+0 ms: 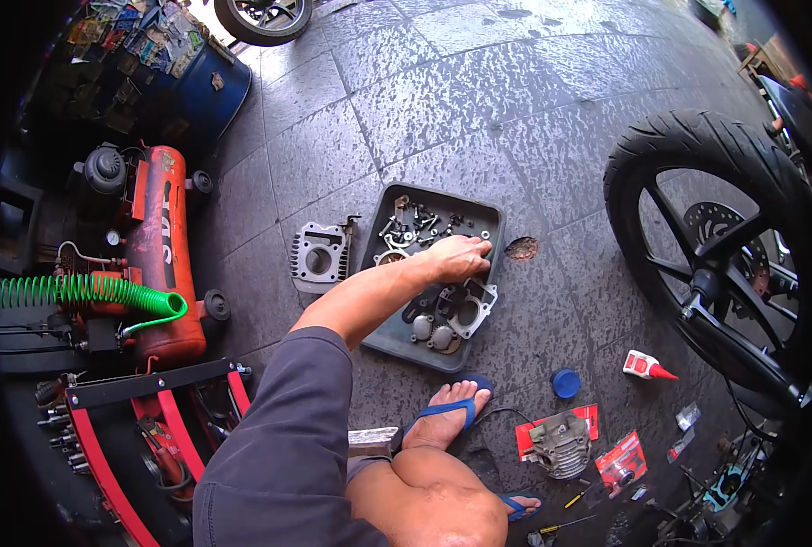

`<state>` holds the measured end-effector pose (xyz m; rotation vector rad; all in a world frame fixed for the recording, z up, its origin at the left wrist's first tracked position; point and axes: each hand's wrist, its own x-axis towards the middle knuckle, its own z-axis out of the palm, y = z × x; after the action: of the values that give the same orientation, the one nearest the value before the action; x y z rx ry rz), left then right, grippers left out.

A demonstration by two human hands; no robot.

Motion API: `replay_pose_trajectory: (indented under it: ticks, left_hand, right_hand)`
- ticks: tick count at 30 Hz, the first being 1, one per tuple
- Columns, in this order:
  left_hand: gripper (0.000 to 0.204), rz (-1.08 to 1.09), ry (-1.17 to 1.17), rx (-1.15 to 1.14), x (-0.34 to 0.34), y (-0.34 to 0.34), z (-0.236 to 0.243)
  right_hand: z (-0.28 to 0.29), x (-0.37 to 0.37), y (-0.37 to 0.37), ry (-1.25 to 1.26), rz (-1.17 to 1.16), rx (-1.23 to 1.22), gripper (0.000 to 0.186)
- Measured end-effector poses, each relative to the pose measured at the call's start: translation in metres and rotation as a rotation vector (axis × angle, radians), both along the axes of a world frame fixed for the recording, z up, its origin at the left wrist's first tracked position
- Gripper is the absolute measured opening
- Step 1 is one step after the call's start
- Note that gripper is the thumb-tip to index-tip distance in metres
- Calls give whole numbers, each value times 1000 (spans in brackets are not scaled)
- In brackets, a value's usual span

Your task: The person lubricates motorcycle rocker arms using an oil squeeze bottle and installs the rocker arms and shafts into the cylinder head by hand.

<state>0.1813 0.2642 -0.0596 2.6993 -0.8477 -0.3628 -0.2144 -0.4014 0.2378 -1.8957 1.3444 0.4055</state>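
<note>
My left hand (461, 258) reaches over the right side of a black tray (397, 345), fingers curled and pointing down near its right wall. Whatever they pinch, if anything, is too small or hidden to make out. Beside the fingertips lies a small washer (485, 234). Several bolts (406, 228) are scattered across the tray's far half. Below my wrist, the near half holds a flat metal gasket-shaped plate (468, 312) and round metal covers (440, 337). An engine cylinder block (319, 255) rests on the floor left of the tray. My right hand is out of view.
A red air compressor (164, 246) with a green coiled hose (123, 292) and a red tool rack (105, 456) stand left. At right are a motorcycle wheel (711, 260), a glue bottle (647, 366), a blue cap (565, 383), a cylinder head (561, 445) and a screwdriver (568, 525).
</note>
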Motion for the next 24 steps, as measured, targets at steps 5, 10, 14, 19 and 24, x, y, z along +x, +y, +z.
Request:
replay_pose_trajectory:
  ticks: [5, 10, 14, 19, 24]
  left_hand:
    - [13, 4, -237, -9, -6, -2, -6]
    - [15, 686, -290, -575, 4, 12, 26]
    - [19, 1073, -217, -868, -12, 33, 58]
    - [16, 1210, 132, -1083, -74, 18, 60]
    - [20, 1294, 521, -1342, -149, -62, 59]
  right_hand:
    - [0, -4, 2, 2, -5, 24, 32]
    - [0, -5, 7, 5, -51, 51, 31]
    - [-1, 6, 10, 71, 79, 27, 31]
    - [-16, 67, 43, 170, 390, 25, 31]
    - [-42, 160, 173, 71, 853, 90, 34]
